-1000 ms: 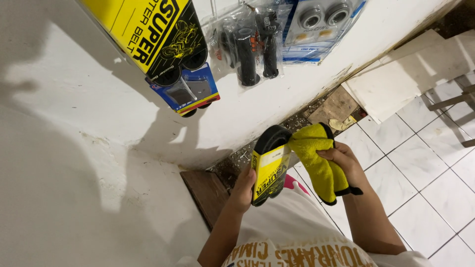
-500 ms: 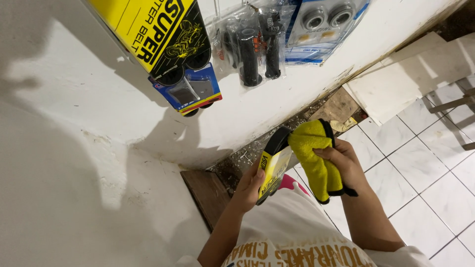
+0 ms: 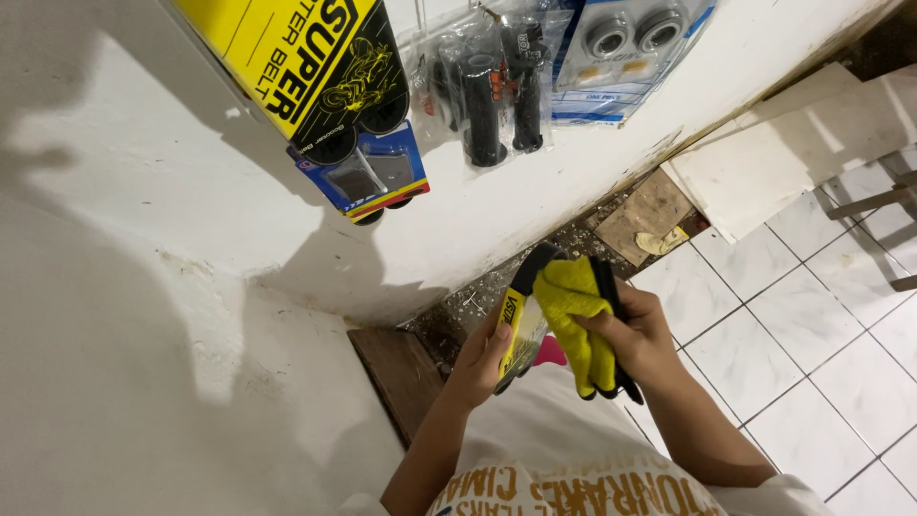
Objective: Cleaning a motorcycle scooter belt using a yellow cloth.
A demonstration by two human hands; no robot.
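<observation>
Nearest, a white shirt (image 3: 573, 478) with tan lettering, both forearms reaching out from it.

Left hand (image 3: 478, 358) grips the near edge of a flat yellow-and-black pack (image 3: 516, 330), thumb laid on its face, fingers curled behind it. The pack stands tilted, held in the air in front of the chest, over the seam where floor meets wall.

Right hand (image 3: 640, 334) is closed around a yellow cloth (image 3: 573, 320), bunched and pressed against the far side of the pack. A black band or strap (image 3: 611, 325) runs under the fingers beside the cloth; cannot tell whether it belongs to the pack. A bit of pink (image 3: 551, 352) shows just below the pack, too hidden to identify.

Below the hands, a dark wooden board (image 3: 396, 373) lies against the foot of the white wall (image 3: 191, 287). Gravel and debris along the wall base. White floor tiles (image 3: 764, 334) to the right, with a scrap of brown cardboard (image 3: 645, 215) and pale flat sheets (image 3: 764, 162) beyond.

Farthest, hanging on the wall: a large yellow-and-black box (image 3: 296, 57), a blue blister pack (image 3: 368, 177) under it, a clear bag with two black rubber grips (image 3: 487, 91), and a blue-and-white pack with two round metal parts (image 3: 626, 43).
</observation>
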